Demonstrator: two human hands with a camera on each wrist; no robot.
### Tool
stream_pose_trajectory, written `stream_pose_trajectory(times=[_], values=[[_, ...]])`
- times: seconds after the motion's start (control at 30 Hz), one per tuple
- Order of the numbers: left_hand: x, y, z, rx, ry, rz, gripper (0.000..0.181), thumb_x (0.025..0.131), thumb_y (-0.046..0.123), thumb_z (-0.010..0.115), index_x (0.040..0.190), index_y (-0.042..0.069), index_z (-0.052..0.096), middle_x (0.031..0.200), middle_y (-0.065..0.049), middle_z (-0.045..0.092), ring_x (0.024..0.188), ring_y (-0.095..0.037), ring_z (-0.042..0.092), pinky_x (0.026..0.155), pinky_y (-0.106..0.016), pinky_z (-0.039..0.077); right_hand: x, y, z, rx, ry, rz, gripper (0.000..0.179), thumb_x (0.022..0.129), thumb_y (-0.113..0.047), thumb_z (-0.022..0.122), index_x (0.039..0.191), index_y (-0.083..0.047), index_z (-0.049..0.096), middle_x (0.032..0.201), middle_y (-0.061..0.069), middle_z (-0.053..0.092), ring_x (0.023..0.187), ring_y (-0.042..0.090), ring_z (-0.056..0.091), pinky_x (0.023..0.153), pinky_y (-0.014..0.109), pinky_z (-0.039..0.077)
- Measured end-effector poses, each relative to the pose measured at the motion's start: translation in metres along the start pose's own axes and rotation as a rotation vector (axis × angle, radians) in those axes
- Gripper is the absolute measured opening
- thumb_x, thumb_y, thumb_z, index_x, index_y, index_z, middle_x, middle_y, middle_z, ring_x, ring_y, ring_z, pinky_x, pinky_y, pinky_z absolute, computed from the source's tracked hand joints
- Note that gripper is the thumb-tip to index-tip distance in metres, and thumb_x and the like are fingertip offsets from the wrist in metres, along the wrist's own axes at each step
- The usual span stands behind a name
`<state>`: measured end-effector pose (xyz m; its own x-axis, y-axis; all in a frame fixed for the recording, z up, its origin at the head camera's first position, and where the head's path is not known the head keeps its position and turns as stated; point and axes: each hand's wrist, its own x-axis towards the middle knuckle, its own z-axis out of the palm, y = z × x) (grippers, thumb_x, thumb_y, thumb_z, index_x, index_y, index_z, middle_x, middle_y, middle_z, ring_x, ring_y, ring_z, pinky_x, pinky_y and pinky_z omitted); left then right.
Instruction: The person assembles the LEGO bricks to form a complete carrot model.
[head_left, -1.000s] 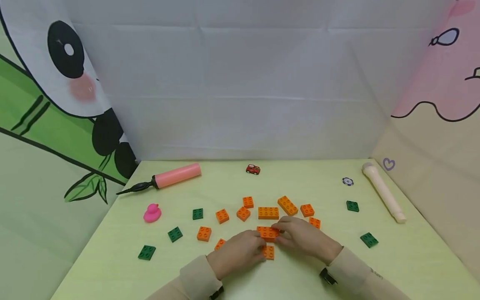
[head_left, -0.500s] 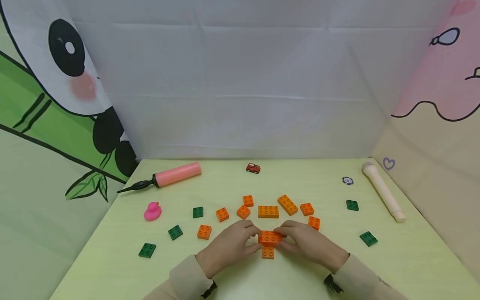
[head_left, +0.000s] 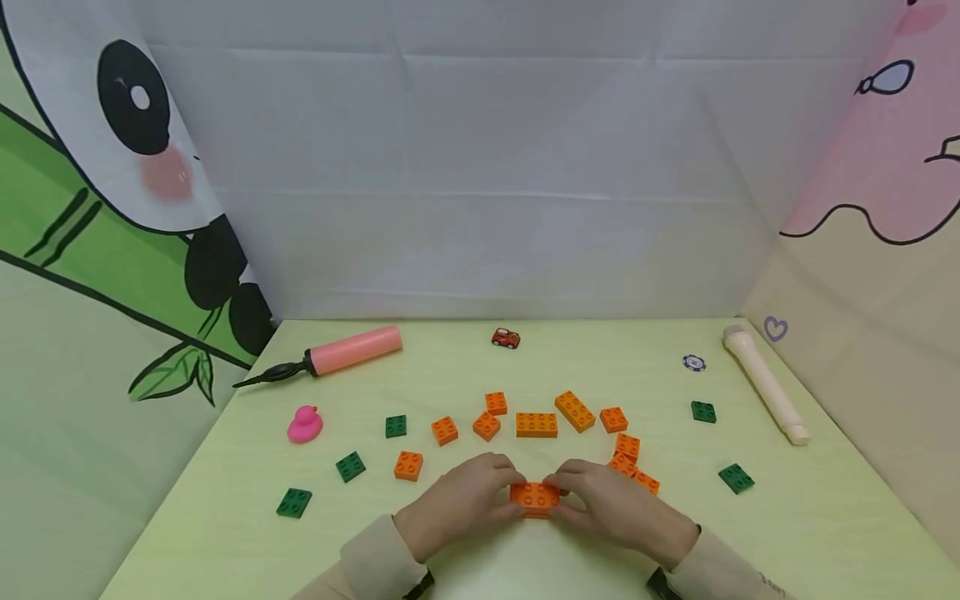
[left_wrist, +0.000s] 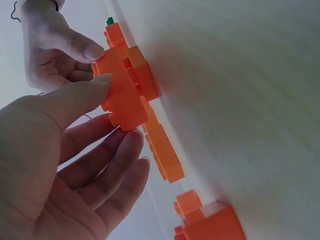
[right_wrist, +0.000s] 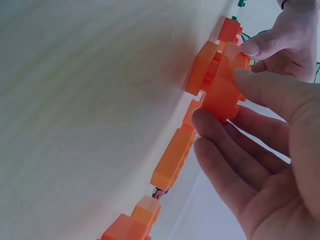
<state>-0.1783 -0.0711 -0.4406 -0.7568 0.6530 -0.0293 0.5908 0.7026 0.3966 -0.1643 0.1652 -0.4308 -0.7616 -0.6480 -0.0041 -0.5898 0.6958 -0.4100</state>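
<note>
Both hands hold one long orange building brick (head_left: 535,498) between them, near the front of the table. My left hand (head_left: 463,502) pinches its left end, the thumb on the near side and the fingers at the far side. At the right end my right hand (head_left: 615,507) pinches it in the same way. Directly under the long brick is a smaller orange brick (left_wrist: 144,74), mostly hidden in the head view. In the right wrist view, the lower brick (right_wrist: 201,67) lies close against the long one's studless underside, with a narrow gap showing between them.
Beyond the hands lie more orange bricks (head_left: 536,425) in a loose arc. Green bricks (head_left: 294,502) are scattered at both sides. A pink duck (head_left: 304,425), a pink pump (head_left: 356,350), a red toy car (head_left: 506,337), a chip (head_left: 694,362) and a white tube (head_left: 767,385) stand farther out.
My left hand has come off the smaller brick and pinches the long brick's left end. Both hands have drawn the long brick nearer to me, over the smaller one.
</note>
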Motion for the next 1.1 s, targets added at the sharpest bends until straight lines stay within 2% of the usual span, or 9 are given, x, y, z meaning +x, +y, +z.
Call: stream_pose_trajectory(times=[0.13,0.3,0.6,0.77,0.87,1.1], values=[[0.000,0.000,0.001,-0.006,0.004,0.016,0.027,0.092,0.034,0.073,0.114,0.018,0.074,0.103,0.013,0.066,0.095,-0.003,0.060,0.090,-0.024,0.051,0.000,0.002,0.002,0.008,-0.004,0.025,0.030,0.094,-0.029,0.070,0.118,-0.012,0.072,0.110,-0.005,0.068,0.092,0.006,0.063,0.083,0.030,0.056],[0.001,0.000,0.001,-0.026,-0.006,0.003,0.027,0.092,0.032,0.073,0.114,0.017,0.075,0.104,0.012,0.068,0.095,-0.003,0.061,0.090,-0.025,0.052,0.000,0.004,0.004,0.019,0.007,0.018,0.027,0.093,-0.028,0.071,0.116,-0.013,0.072,0.109,-0.007,0.068,0.092,0.005,0.062,0.083,0.030,0.056],[0.009,0.003,-0.001,-0.082,-0.038,-0.021,0.021,0.088,0.024,0.077,0.106,0.014,0.078,0.095,0.011,0.073,0.079,0.001,0.059,0.078,-0.020,0.052,0.003,0.009,0.004,0.070,-0.002,0.012,0.023,0.092,-0.025,0.073,0.112,-0.015,0.074,0.106,-0.010,0.069,0.093,0.005,0.062,0.084,0.029,0.055],[0.007,0.005,-0.002,-0.070,-0.042,-0.039,0.026,0.088,0.025,0.077,0.111,0.013,0.077,0.100,0.008,0.074,0.084,-0.001,0.063,0.080,-0.022,0.053,0.005,0.010,0.005,0.072,-0.002,0.006,0.023,0.093,-0.026,0.072,0.113,-0.014,0.074,0.107,-0.009,0.069,0.095,0.007,0.064,0.086,0.030,0.055],[0.007,0.006,-0.003,-0.063,-0.034,-0.034,0.026,0.088,0.024,0.077,0.111,0.012,0.077,0.101,0.007,0.075,0.082,0.000,0.062,0.078,-0.021,0.052,0.005,0.010,0.006,0.059,0.011,0.000,0.024,0.092,-0.026,0.072,0.113,-0.013,0.074,0.108,-0.009,0.069,0.097,0.008,0.064,0.086,0.031,0.055],[0.010,0.006,-0.007,-0.069,-0.026,-0.021,0.016,0.086,0.022,0.079,0.100,0.014,0.079,0.086,0.010,0.072,0.068,-0.001,0.053,0.067,-0.018,0.047,0.006,0.011,0.003,0.038,0.034,-0.026,0.025,0.092,-0.025,0.073,0.113,-0.013,0.074,0.109,-0.007,0.070,0.098,0.008,0.065,0.087,0.031,0.056]])
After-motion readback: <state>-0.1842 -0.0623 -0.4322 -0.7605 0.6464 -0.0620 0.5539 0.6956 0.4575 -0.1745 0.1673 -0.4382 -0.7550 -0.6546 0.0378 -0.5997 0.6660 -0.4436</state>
